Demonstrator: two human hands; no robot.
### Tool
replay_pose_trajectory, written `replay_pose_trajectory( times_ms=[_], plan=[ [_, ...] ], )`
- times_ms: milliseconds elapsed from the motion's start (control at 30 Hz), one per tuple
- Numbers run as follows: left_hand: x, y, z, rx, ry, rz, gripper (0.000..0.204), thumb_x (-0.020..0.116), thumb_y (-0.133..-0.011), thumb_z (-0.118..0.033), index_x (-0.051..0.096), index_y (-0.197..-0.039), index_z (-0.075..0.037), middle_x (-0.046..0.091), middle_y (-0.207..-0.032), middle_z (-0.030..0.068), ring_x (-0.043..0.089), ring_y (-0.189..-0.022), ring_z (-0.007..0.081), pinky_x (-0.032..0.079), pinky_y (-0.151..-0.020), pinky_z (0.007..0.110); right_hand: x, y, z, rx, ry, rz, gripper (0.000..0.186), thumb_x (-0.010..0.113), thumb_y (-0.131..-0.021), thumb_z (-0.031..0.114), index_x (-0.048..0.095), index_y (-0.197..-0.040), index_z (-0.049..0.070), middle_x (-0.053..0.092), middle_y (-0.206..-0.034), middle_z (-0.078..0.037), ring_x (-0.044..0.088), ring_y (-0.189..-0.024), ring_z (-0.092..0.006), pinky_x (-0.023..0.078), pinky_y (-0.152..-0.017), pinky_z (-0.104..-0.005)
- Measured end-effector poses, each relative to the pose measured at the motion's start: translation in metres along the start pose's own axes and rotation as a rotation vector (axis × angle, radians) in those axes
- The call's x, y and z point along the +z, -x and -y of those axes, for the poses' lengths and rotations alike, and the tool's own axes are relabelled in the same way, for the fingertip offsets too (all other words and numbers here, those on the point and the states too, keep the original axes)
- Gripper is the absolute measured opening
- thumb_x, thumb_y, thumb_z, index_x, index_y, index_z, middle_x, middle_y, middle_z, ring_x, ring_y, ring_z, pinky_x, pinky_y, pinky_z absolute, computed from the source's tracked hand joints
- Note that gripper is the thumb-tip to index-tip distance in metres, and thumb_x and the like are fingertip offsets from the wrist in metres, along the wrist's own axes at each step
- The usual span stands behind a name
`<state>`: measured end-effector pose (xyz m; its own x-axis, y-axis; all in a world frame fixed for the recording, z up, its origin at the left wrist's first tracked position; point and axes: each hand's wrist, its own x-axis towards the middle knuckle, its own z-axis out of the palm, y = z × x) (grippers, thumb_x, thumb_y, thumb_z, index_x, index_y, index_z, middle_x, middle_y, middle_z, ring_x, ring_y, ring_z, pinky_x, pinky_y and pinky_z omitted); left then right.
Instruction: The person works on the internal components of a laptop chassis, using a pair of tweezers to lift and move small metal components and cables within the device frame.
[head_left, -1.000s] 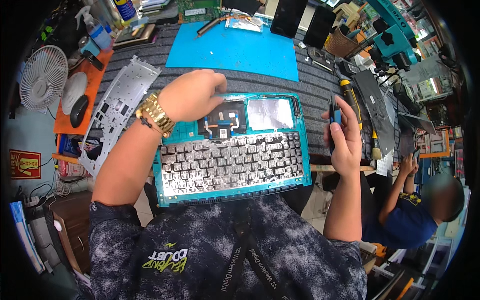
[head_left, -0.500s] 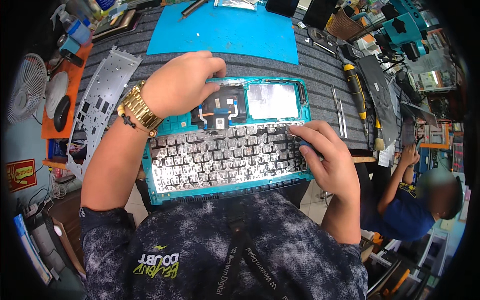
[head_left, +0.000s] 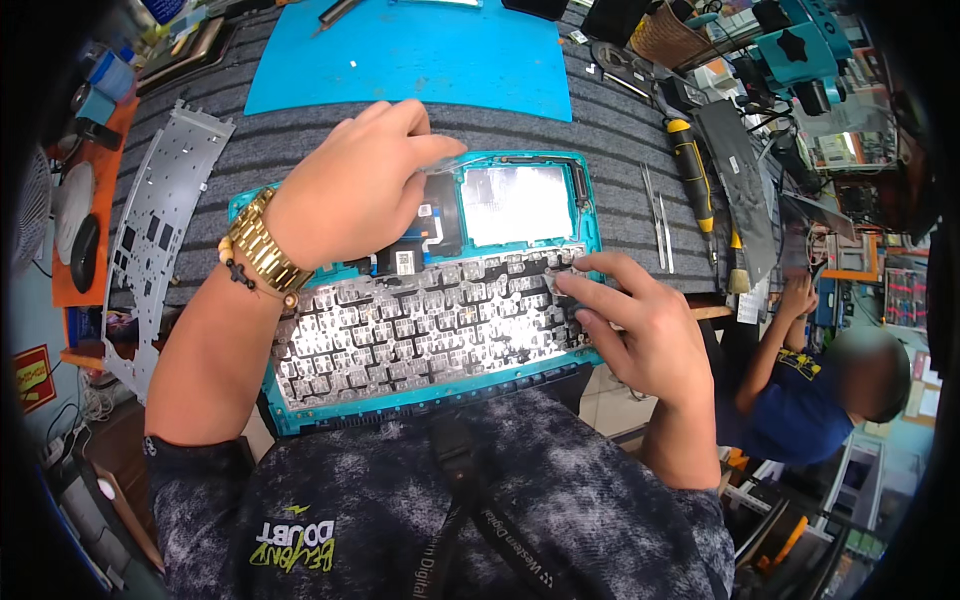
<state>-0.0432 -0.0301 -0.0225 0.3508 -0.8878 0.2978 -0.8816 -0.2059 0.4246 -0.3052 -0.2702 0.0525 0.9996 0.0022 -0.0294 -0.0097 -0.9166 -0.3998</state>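
A teal laptop top case lies underside up at the table's near edge. Its keyboard backing, silver with black patches, fills the near half. My left hand, with a gold watch on the wrist, hovers over or touches the far left part. Its index finger stretches along the far edge, thumb apart, and it hides part of the black touchpad underside. Right of the touchpad is a shiny silver rectangle. My right hand rests its outstretched fingertips on the keyboard's right end, thumb apart.
A perforated metal plate lies at left. Beyond the case is a blue mat. To the right are tweezers, a yellow-black screwdriver, a brush and a dark flat panel. Another person sits at far right.
The view has shifted, moving the scene leftward. My left hand's index finger has straightened along the far edge. My right fingertips have slid slightly inward over the keyboard, and the case is slightly more tilted.
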Motion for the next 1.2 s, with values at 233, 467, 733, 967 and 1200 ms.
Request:
replay_pose_trajectory(
  times_ms=[233,467,733,967,1200],
  plan=[
    [0.009,0.001,0.002,0.008,0.016,-0.082,0.036,0.067,-0.097,-0.001,0.082,-0.130,-0.008,0.066,-0.109,0.0118,0.066,-0.107,0.0345,0.055,-0.095,0.049,0.004,-0.001,-0.004,0.009,0.008,-0.066,0.037,0.082,-0.096,0.008,0.083,-0.132,0.016,0.078,-0.136,-0.011,0.081,-0.093,-0.0376,0.066,-0.078,-0.0471],
    [0.011,0.001,0.002,0.006,0.027,-0.113,0.036,0.067,-0.096,-0.001,0.082,-0.128,-0.007,0.066,-0.107,0.0115,0.065,-0.105,0.0340,0.054,-0.094,0.049,-0.005,-0.007,-0.008,0.083,0.045,-0.043,0.037,0.081,-0.097,0.006,0.083,-0.132,0.014,0.077,-0.139,-0.011,0.081,-0.097,-0.0380,0.066,-0.080,-0.0476],
    [0.012,0.000,0.001,0.019,0.047,-0.122,0.039,0.065,-0.095,0.001,0.081,-0.129,-0.006,0.066,-0.107,0.0115,0.064,-0.106,0.0344,0.053,-0.095,0.049,0.001,-0.006,-0.018,0.019,0.050,-0.060,0.036,0.079,-0.097,0.004,0.081,-0.132,0.011,0.079,-0.137,-0.010,0.081,-0.105,-0.0380,0.066,-0.086,-0.0475],
    [0.015,-0.001,0.001,0.000,0.074,-0.109,0.041,0.062,-0.096,0.002,0.081,-0.132,-0.005,0.068,-0.113,0.0113,0.063,-0.109,0.0334,0.050,-0.099,0.049,0.002,-0.009,-0.022,-0.037,0.076,-0.079,0.036,0.079,-0.097,0.004,0.080,-0.133,0.011,0.080,-0.136,-0.009,0.080,-0.107,-0.0371,0.066,-0.087,-0.0463],
    [0.017,-0.001,0.002,-0.010,0.076,-0.086,0.044,0.059,-0.098,0.001,0.081,-0.135,-0.005,0.067,-0.116,0.0107,0.062,-0.111,0.0321,0.048,-0.100,0.048,-0.002,-0.010,-0.023,-0.036,0.081,-0.050,0.037,0.080,-0.097,0.005,0.080,-0.133,0.012,0.080,-0.136,-0.009,0.081,-0.107,-0.0374,0.067,-0.086,-0.0464]
  ],
)
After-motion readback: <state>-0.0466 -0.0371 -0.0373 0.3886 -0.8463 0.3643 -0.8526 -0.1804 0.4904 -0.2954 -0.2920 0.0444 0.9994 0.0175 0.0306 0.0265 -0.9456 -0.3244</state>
